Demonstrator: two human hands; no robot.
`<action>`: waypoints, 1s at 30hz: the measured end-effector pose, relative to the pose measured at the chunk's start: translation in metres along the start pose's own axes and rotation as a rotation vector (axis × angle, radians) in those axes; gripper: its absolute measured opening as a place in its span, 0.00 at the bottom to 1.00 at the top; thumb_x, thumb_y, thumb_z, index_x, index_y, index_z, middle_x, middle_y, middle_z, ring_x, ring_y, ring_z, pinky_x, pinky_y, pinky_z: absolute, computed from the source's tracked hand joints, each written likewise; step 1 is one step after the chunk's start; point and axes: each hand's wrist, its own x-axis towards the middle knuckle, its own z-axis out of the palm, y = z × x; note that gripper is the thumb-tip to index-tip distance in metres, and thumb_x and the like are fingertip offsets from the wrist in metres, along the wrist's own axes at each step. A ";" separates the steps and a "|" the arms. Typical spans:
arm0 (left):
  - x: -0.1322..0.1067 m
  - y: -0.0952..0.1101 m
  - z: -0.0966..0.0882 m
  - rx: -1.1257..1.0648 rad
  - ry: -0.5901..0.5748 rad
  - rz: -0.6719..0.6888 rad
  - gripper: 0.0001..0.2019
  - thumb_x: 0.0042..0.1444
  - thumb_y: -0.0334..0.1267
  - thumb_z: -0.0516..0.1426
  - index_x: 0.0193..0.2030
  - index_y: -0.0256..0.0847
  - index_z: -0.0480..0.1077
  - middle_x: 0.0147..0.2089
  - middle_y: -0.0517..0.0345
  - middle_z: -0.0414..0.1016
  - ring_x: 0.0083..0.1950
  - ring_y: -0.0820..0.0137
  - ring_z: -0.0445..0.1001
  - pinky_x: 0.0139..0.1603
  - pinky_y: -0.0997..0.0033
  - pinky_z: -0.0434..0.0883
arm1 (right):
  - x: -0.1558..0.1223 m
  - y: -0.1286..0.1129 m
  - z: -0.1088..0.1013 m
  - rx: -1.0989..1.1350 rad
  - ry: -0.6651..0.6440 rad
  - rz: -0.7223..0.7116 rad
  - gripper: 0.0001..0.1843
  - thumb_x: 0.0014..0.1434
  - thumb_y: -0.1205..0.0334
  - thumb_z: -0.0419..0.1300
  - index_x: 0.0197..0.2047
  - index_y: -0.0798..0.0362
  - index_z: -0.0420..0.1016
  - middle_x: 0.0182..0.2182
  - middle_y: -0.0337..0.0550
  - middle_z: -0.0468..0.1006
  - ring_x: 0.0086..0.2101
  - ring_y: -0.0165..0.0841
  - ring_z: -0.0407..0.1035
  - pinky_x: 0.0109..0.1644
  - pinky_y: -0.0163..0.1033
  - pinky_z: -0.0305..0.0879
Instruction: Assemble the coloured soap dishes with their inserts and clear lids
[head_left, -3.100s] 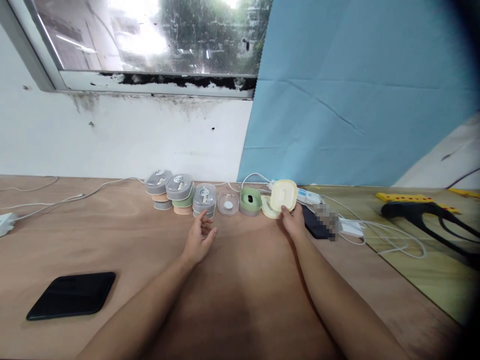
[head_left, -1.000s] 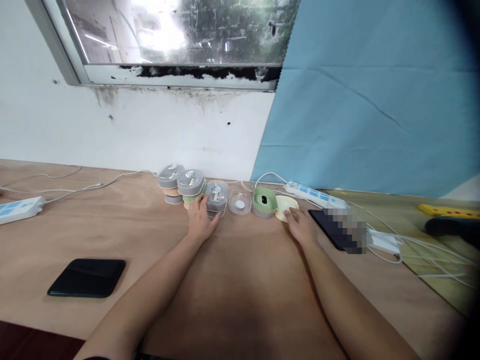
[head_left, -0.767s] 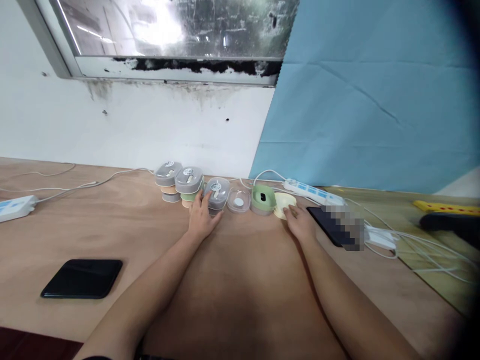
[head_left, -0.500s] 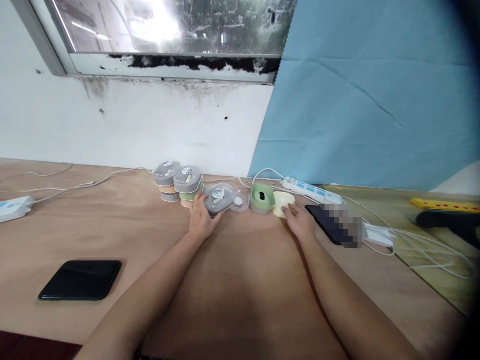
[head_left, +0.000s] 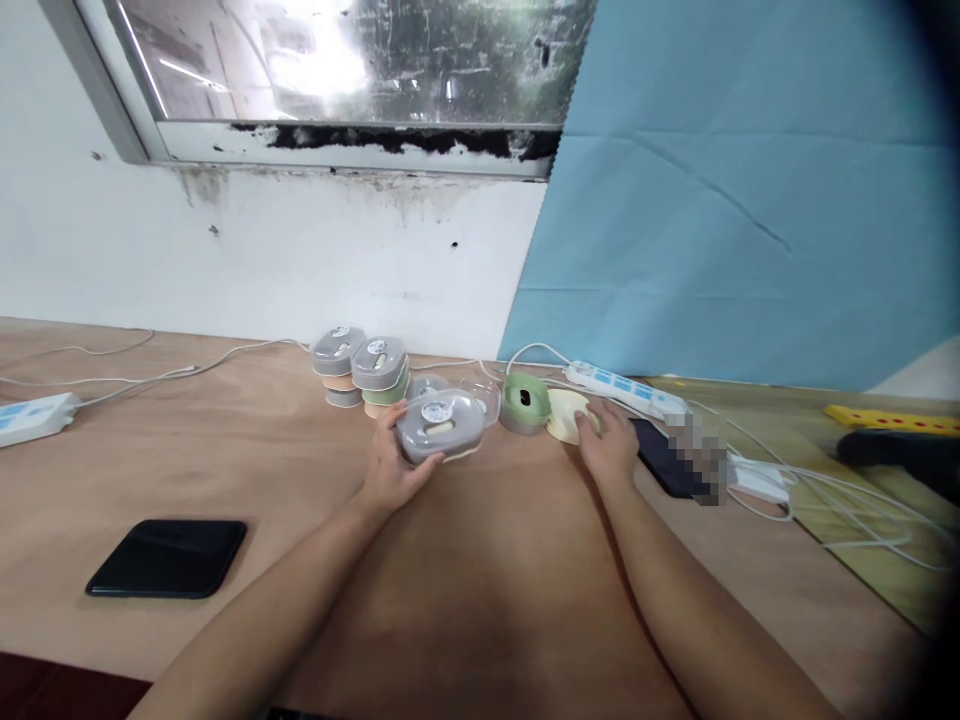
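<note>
My left hand [head_left: 394, 462] is closed on the left side of a grey box with a clear lid [head_left: 441, 428], tilted and lifted a little off the table. My right hand [head_left: 609, 440] has its thumb and curled fingers on the right edge of a pale yellow, flat rounded piece [head_left: 566, 414]. Between the hands stands a green box [head_left: 525, 400] with a small black slot. A clear lid [head_left: 487, 390] lies beside it, partly behind the held box. Another grey box [head_left: 427, 384] shows behind, mostly hidden.
Two stacks of lidded boxes [head_left: 380, 365] stand near the wall. A black phone [head_left: 166, 558] lies front left and a dark phone [head_left: 670, 460] right. Power strips [head_left: 626, 388] and white cables run along the back and right. The wooden table [head_left: 480, 600] meets the wall.
My left hand has raised the grey box and brought it nearer, uncovering another grey box behind it. My right hand has shifted slightly, staying on the yellow piece.
</note>
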 end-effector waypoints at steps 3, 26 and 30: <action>-0.010 0.010 -0.011 -0.043 -0.172 0.048 0.39 0.47 0.47 0.64 0.62 0.40 0.51 0.63 0.39 0.58 0.64 0.52 0.61 0.62 0.48 0.62 | -0.007 -0.028 -0.017 0.083 0.116 -0.265 0.23 0.59 0.48 0.53 0.49 0.55 0.74 0.51 0.56 0.73 0.54 0.47 0.65 0.60 0.58 0.56; -0.008 0.008 -0.010 -0.076 -0.310 -0.077 0.43 0.50 0.49 0.62 0.68 0.41 0.46 0.63 0.41 0.61 0.62 0.52 0.64 0.60 0.49 0.65 | -0.070 -0.120 -0.004 0.684 -0.641 -0.153 0.28 0.60 0.40 0.52 0.53 0.51 0.72 0.44 0.49 0.80 0.42 0.42 0.75 0.46 0.47 0.72; -0.007 0.012 -0.009 -0.087 -0.348 -0.042 0.45 0.50 0.49 0.62 0.70 0.42 0.43 0.65 0.41 0.58 0.64 0.52 0.62 0.62 0.49 0.63 | -0.070 -0.116 -0.001 0.687 -0.595 0.009 0.30 0.63 0.39 0.46 0.56 0.51 0.68 0.37 0.47 0.81 0.32 0.39 0.76 0.40 0.45 0.72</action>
